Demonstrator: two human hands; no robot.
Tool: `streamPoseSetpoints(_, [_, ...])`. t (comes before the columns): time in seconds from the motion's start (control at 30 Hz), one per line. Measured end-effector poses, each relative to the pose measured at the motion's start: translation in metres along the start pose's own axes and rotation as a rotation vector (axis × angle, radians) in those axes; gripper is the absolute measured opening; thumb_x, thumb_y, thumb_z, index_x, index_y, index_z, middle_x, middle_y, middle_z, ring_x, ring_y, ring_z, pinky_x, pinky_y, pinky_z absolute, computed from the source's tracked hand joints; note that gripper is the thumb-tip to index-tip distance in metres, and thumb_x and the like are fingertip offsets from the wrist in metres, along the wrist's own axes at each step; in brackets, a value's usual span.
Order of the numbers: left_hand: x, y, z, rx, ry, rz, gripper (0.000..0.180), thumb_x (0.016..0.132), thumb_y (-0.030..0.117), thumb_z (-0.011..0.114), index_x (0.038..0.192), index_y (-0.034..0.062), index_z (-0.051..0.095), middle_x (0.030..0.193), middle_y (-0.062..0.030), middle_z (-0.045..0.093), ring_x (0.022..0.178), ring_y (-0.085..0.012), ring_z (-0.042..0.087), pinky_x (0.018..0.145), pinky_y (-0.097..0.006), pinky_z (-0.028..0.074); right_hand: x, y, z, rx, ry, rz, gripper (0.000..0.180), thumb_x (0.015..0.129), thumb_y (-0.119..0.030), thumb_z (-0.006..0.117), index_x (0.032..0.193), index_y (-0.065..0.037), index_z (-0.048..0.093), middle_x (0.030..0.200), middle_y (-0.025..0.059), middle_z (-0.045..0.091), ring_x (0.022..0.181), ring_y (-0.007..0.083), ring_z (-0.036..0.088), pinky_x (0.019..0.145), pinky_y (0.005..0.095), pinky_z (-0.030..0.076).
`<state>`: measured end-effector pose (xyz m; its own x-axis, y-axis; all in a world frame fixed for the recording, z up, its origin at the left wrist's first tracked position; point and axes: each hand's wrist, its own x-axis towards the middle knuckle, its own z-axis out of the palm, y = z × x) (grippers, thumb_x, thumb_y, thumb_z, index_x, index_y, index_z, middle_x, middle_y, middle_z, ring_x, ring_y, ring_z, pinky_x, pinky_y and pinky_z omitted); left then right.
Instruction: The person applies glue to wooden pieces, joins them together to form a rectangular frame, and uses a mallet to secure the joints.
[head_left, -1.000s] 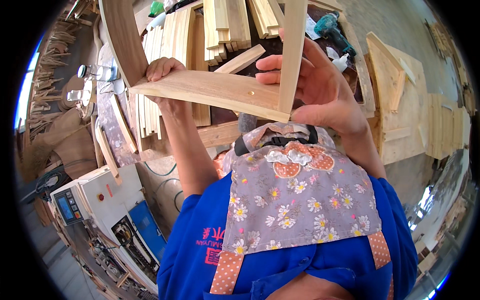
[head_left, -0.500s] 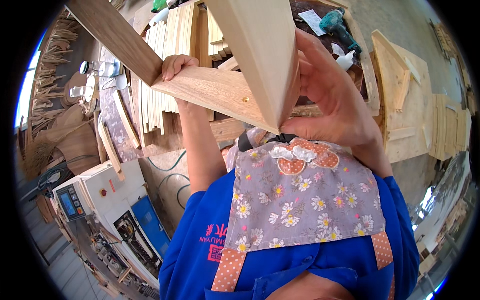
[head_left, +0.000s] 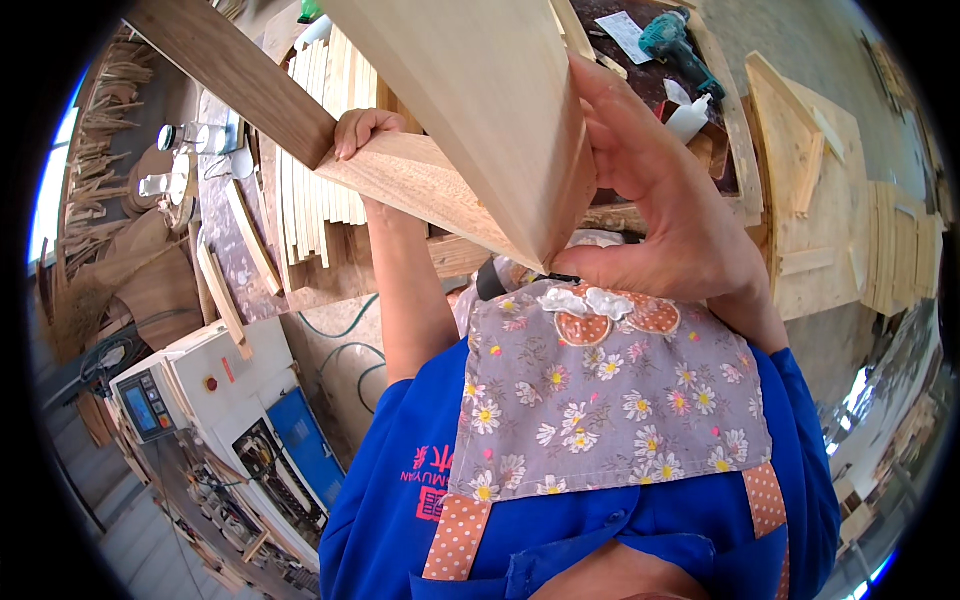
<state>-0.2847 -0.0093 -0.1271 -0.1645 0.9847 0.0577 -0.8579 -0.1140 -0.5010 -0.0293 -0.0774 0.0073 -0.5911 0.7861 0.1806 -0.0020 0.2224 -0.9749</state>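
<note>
Both my hands hold up a wooden frame (head_left: pixel 430 190) made of joined boards. Its near rail runs between a darker board (head_left: pixel 240 80) on the left and a wide pale board (head_left: pixel 470 110) on the right. My left hand (head_left: pixel 366 132) grips the rail close to its left corner, fingers curled over the top edge. At the right corner, my right hand (head_left: pixel 670 200) is closed round the pale board, thumb low near the corner and fingers along its outer face. The upper parts of the frame run out of view.
Behind the frame, a workbench (head_left: pixel 225 230) bears stacked pale wood strips (head_left: pixel 310 190). A teal cordless drill (head_left: pixel 680 50) and a white squeeze bottle (head_left: pixel 688 120) lie at the far right of it. Plywood (head_left: pixel 810 200) is to the right; a white machine cabinet (head_left: pixel 230 390) stands at left.
The frame has tilted and turned slightly in my hands. The pale board's upper end has swung left and now covers more of the near rail, hiding the hole there.
</note>
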Motion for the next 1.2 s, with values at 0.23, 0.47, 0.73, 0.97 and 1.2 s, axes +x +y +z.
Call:
streamPoseSetpoints(0.23, [0.001, -0.001, -0.003, 0.0, 0.013, -0.018, 0.035, 0.087, 0.019, 0.057, 0.055, 0.0127, 0.044, 0.046, 0.0033, 0.048, 0.04, -0.0083, 0.051, 0.045, -0.02, 0.036, -0.001, 0.004, -0.001, -0.072, 0.012, -0.025, 0.109, 0.062, 0.009, 0.075, 0.149, -0.007, 0.011, 0.139, 0.0119, 0.043, 0.124, 0.0221, 0.048, 0.096, 0.0365, 0.045])
streamPoseSetpoints(0.47, [0.001, 0.0, -0.005, 0.004, 0.023, -0.023, 0.036, 0.088, 0.02, 0.056, 0.055, 0.0126, 0.044, 0.046, 0.0031, 0.048, 0.04, -0.0085, 0.051, 0.045, -0.02, 0.037, -0.001, 0.003, -0.006, 0.107, -0.057, 0.001, 0.099, 0.066, 0.014, 0.063, 0.149, -0.006, 0.012, 0.139, 0.0137, 0.043, 0.124, 0.0223, 0.047, 0.097, 0.0371, 0.042])
streamPoseSetpoints(0.73, [0.003, -0.001, -0.006, 0.019, 0.031, -0.031, 0.037, 0.089, 0.02, 0.055, 0.055, 0.0125, 0.044, 0.047, 0.003, 0.049, 0.04, -0.0088, 0.051, 0.046, -0.02, 0.037, -0.001, 0.006, -0.007, 0.197, -0.054, 0.013, 0.093, 0.07, 0.015, 0.058, 0.149, -0.005, 0.014, 0.138, 0.0146, 0.043, 0.124, 0.0221, 0.046, 0.099, 0.037, 0.04])
streamPoseSetpoints(0.97, [0.005, 0.0, -0.006, 0.048, 0.04, -0.036, 0.037, 0.09, 0.021, 0.055, 0.055, 0.0124, 0.044, 0.047, 0.0028, 0.049, 0.04, -0.009, 0.051, 0.046, -0.02, 0.038, 0.0, 0.007, -0.008, 0.26, -0.062, 0.031, 0.088, 0.071, 0.012, 0.062, 0.147, -0.003, 0.019, 0.135, 0.0144, 0.046, 0.124, 0.0225, 0.047, 0.1, 0.0368, 0.039])
streamPoseSetpoints(1.2, [0.004, 0.033, 0.007, 0.162, 0.037, -0.03, 0.038, 0.091, 0.022, 0.054, 0.055, 0.0123, 0.045, 0.048, 0.0024, 0.05, 0.041, -0.0096, 0.052, 0.046, -0.02, 0.039, 0.003, -0.037, -0.053, -0.589, 0.296, -0.52, 0.072, 0.065, 0.002, 0.077, 0.13, 0.005, 0.045, 0.13, 0.0132, 0.051, 0.123, 0.0275, 0.048, 0.101, 0.0356, 0.039])
